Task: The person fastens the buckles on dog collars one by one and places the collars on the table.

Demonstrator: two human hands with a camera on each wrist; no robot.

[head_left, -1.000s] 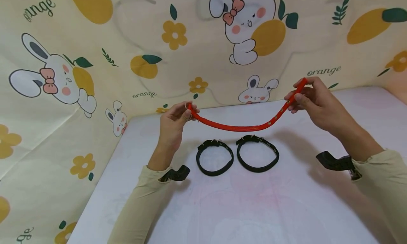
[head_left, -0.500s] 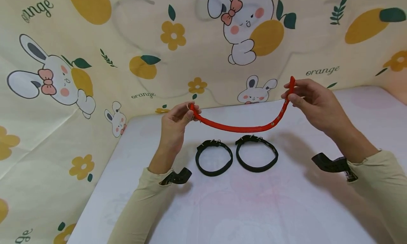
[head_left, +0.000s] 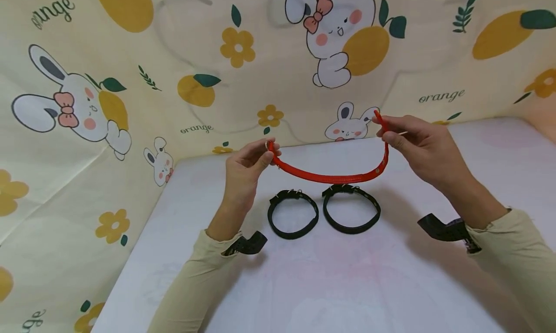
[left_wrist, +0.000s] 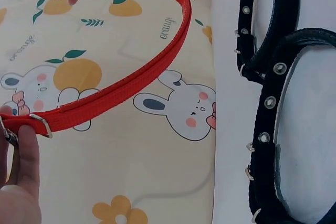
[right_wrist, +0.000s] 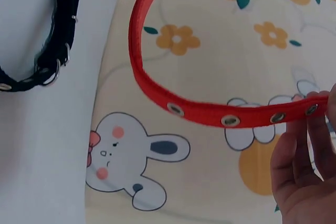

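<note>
A red pet collar [head_left: 330, 178] hangs in a shallow U above the table, held at both ends. My left hand [head_left: 245, 173] pinches its buckle end between thumb and fingers; the metal buckle [left_wrist: 42, 124] shows in the left wrist view. Near the other end, my right hand [head_left: 427, 147] pinches the strap, its tip sticking up past the fingers. Metal eyelets [right_wrist: 230, 121] run along that half in the right wrist view. Below the red collar, two black collars lie buckled into rings: a left one [head_left: 272, 222] and a right one [head_left: 377, 216].
A white table [head_left: 330, 284] lies under the hands. Behind it and at the left hangs a cream cloth [head_left: 269, 72] printed with rabbits and oranges. A black wrist mount [head_left: 249, 243] sits at the left cuff, another mount [head_left: 440, 229] at the right.
My right hand has moved left and slightly down, and my left hand a little right. The red collar's ends are closer together and its bend is deeper. The black collars stay put.
</note>
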